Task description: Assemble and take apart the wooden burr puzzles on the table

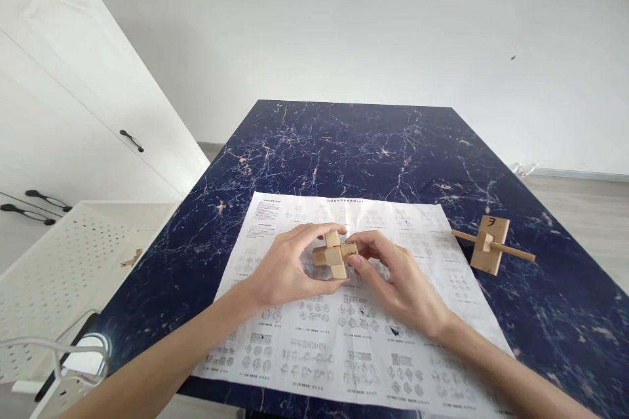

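Note:
A small wooden interlocking puzzle [332, 256] of pale crossed blocks is held between both hands, over a printed sheet. My left hand [287, 262] grips it from the left, fingers at its top end and thumb at its bottom end. From the right, my right hand [393, 272] pinches the block that sticks out on that side, which bears dark marks. Under both hands lies the white instruction sheet [314, 366] with rows of small printed diagrams. Parts of the puzzle are covered by my fingers.
To the right on the dark blue marbled table [344, 150] rests another wooden puzzle piece [497, 236] with a stick through it. A white perforated basket [54, 268] at left holds a small wooden piece [132, 258] and a cable [34, 340]. White cabinets [73, 78] stand beyond.

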Demonstrator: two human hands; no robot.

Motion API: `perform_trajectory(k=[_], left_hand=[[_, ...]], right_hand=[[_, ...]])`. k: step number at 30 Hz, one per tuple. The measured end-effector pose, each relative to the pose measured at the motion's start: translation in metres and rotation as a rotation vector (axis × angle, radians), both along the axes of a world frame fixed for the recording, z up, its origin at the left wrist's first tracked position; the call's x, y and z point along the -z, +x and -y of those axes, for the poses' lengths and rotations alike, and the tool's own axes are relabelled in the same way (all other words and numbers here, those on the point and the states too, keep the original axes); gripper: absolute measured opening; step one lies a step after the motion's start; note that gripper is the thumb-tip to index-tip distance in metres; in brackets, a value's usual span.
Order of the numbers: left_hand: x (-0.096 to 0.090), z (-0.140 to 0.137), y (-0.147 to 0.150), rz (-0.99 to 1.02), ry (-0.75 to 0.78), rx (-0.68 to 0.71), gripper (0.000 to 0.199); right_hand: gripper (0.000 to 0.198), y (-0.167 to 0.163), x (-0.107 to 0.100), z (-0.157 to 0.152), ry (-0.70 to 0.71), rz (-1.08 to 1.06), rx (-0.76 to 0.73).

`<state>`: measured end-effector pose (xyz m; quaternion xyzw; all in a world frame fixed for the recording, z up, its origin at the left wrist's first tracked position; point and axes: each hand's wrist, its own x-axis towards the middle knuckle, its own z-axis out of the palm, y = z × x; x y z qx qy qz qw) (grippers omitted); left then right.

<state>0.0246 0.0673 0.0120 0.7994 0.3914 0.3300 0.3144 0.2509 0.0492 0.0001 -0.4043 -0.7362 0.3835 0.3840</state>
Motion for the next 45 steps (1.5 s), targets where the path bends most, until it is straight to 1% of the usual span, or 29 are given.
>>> perform_trajectory(k=[5, 7, 9, 11, 13, 14, 16, 19, 21, 23, 25, 29, 34, 36, 39, 41, 43, 45], left_hand=[[-0.002, 0.0, 0.0, 0.036, -0.09, 0.01, 0.063], [-0.002, 0.0, 0.001, 0.075, -0.139, 0.023, 0.064], [-0.003, 0.0, 0.002, 0.115, -0.175, 0.057, 0.065], [-0.002, 0.0, 0.003, 0.135, -0.18, 0.095, 0.067], [-0.001, 0.001, 0.003, 0.119, -0.136, 0.12, 0.069], [0.0, 0.001, 0.003, 0.103, -0.095, 0.124, 0.07], [0.003, 0.002, 0.003, 0.075, -0.002, 0.125, 0.07], [0.007, 0.003, 0.002, 0.071, 0.114, 0.135, 0.071], [0.008, 0.003, 0.001, 0.074, 0.161, 0.147, 0.072], [0.008, 0.002, 0.0, 0.074, 0.162, 0.146, 0.074], [0.005, 0.001, -0.001, 0.082, 0.109, 0.139, 0.075], [0.0, 0.0, -0.001, 0.125, -0.023, 0.13, 0.073], [-0.002, 0.0, 0.0, 0.136, -0.101, 0.125, 0.07], [-0.002, -0.001, 0.0, 0.134, -0.14, 0.135, 0.072], [-0.002, -0.002, 0.0, 0.141, -0.215, 0.165, 0.086], [-0.003, -0.003, -0.001, 0.173, -0.293, 0.179, 0.092], [-0.004, -0.004, -0.002, 0.216, -0.409, 0.19, 0.09], [-0.004, -0.004, -0.003, 0.247, -0.515, 0.204, 0.082]], right_hand=[[0.015, 0.001, 0.001, 0.0, -0.009, 0.012, -0.009], [0.016, 0.002, 0.001, 0.0, 0.019, 0.049, 0.001], [0.018, 0.005, 0.001, -0.001, 0.1, 0.117, -0.011], [0.02, 0.007, 0.0, -0.003, 0.217, 0.19, -0.047], [0.021, 0.009, 0.0, -0.005, 0.31, 0.233, -0.071], [0.023, 0.01, 0.0, -0.006, 0.326, 0.242, -0.072], [0.028, 0.01, 0.002, -0.006, 0.291, 0.238, -0.058], [0.037, 0.006, 0.004, -0.005, 0.133, 0.208, 0.004], [0.043, 0.003, 0.005, -0.004, 0.023, 0.182, 0.052], [0.046, 0.001, 0.005, -0.004, -0.051, 0.158, 0.065], [0.046, 0.0, 0.004, -0.003, -0.085, 0.137, 0.041], [0.045, 0.002, 0.002, -0.003, -0.101, 0.091, -0.015], [0.045, 0.003, 0.002, -0.003, -0.072, 0.086, 0.015], [0.044, 0.003, 0.003, -0.003, -0.038, 0.103, 0.03], [0.042, 0.004, 0.002, -0.001, 0.048, 0.127, 0.053], [0.039, 0.005, 0.001, -0.001, 0.117, 0.135, 0.068], [0.036, 0.005, 0.001, 0.0, 0.17, 0.143, 0.077], [0.035, 0.005, 0.001, -0.001, 0.203, 0.147, 0.08]])
